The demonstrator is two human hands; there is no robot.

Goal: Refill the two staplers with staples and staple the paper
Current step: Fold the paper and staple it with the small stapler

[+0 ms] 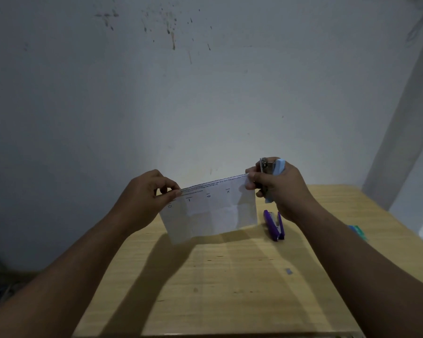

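A folded white printed paper hangs in the air above the wooden table. My left hand pinches its top left corner. My right hand grips a light blue stapler upright at the paper's top right corner, with fingers also touching that corner. The stapler's metal jaw sits at the paper's edge. A purple stapler lies on the table below my right hand, to the right of the paper.
A small strip of staples lies on the table nearer to me. A green and blue packet sits at the table's right edge behind my right forearm. A stained wall stands close behind the table.
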